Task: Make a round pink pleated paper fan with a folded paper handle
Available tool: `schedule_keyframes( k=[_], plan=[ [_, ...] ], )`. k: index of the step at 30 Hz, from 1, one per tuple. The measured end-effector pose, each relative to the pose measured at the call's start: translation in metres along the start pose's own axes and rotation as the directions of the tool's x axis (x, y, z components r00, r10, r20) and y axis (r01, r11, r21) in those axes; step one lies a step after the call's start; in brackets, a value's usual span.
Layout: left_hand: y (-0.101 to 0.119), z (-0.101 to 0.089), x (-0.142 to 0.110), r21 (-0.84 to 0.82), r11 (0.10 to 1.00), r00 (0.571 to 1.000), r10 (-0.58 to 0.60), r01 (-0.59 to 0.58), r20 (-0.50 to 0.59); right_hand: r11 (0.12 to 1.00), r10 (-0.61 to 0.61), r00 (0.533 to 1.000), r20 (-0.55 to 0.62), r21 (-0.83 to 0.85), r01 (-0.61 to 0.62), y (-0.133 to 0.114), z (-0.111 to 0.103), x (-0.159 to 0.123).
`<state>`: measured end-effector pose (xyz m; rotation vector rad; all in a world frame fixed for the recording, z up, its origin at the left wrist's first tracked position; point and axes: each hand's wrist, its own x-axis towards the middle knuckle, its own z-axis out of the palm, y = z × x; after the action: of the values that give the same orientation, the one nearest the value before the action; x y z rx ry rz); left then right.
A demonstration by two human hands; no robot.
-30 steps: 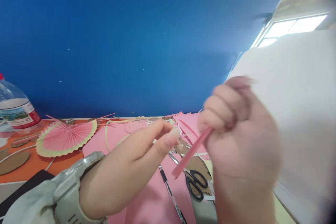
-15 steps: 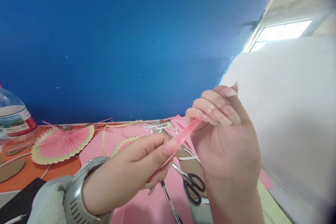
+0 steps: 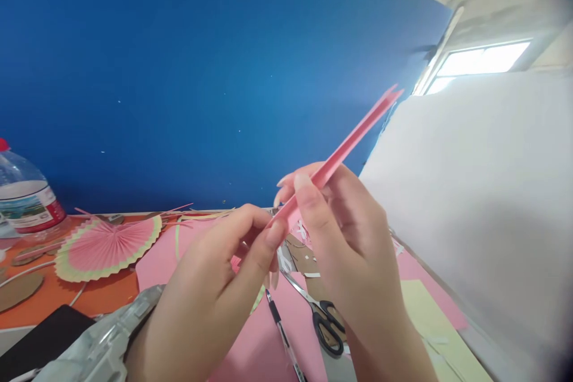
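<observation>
Both of my hands pinch one narrow folded strip of pink paper [image 3: 358, 134], raised above the table and slanting up to the right. My left hand [image 3: 224, 274] grips its lower end between thumb and fingers. Higher along the strip, my right hand [image 3: 344, 233] has its thumb pressed on the paper, and the far end sticks out past it with its folded edges slightly apart. Below the hands, a pen [image 3: 284, 334] lies on pink paper [image 3: 250, 352]. Black-handled scissors [image 3: 329, 328] rest just right of the pen, their blades pointing up and left.
A pleated pink fan with a yellow-green rim [image 3: 110, 248] lies on the orange surface [image 3: 114, 295] at left, near a plastic bottle [image 3: 29, 203] and a cardboard oval [image 3: 20, 290]. A black flat object [image 3: 49, 340] is at lower left. Pale yellow paper [image 3: 430, 316] lies right. A blue panel [image 3: 201, 71] stands behind.
My right hand has turned and come down left onto the strip, its thumb now on it. More of the strip shows, pointing up and right. The left hand keeps its hold.
</observation>
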<state>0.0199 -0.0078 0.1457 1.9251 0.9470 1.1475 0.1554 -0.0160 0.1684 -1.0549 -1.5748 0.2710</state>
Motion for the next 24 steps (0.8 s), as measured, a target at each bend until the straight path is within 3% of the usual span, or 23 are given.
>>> schedule_keyframes(
  k=[4,9,13,19,21,24],
  plan=[
    [-0.0001,0.001,-0.002,-0.018,1.0,1.0,0.025,-0.025,-0.007,1.0,0.022,0.995,0.096,-0.012,-0.021,0.0007,0.0019,-0.0017],
    [-0.0006,-0.0015,-0.0058,-0.074,0.997,0.999,0.019,-0.022,-0.044,0.966,0.092,0.933,0.347,0.195,-0.168,-0.0023,0.005,-0.0021],
    [-0.0002,-0.0035,-0.0067,-0.062,0.996,0.998,0.057,-0.059,-0.034,0.947,0.121,0.93,0.346,0.24,-0.212,-0.0053,0.0029,-0.0002],
    [-0.0012,-0.0014,-0.0054,0.068,0.998,0.99,0.005,-0.015,0.143,0.995,0.037,0.98,0.193,0.086,-0.054,-0.0006,0.0007,-0.0012],
    [-0.0019,-0.0007,-0.0036,0.083,0.996,0.995,0.021,-0.029,0.097,0.999,-0.019,0.984,0.175,-0.036,0.025,0.0015,0.0015,-0.002],
    [-0.0022,-0.003,-0.0017,0.023,0.998,0.994,0.059,-0.057,-0.089,0.976,-0.069,0.956,0.286,-0.177,0.123,0.0016,0.0018,-0.0022]
  ],
)
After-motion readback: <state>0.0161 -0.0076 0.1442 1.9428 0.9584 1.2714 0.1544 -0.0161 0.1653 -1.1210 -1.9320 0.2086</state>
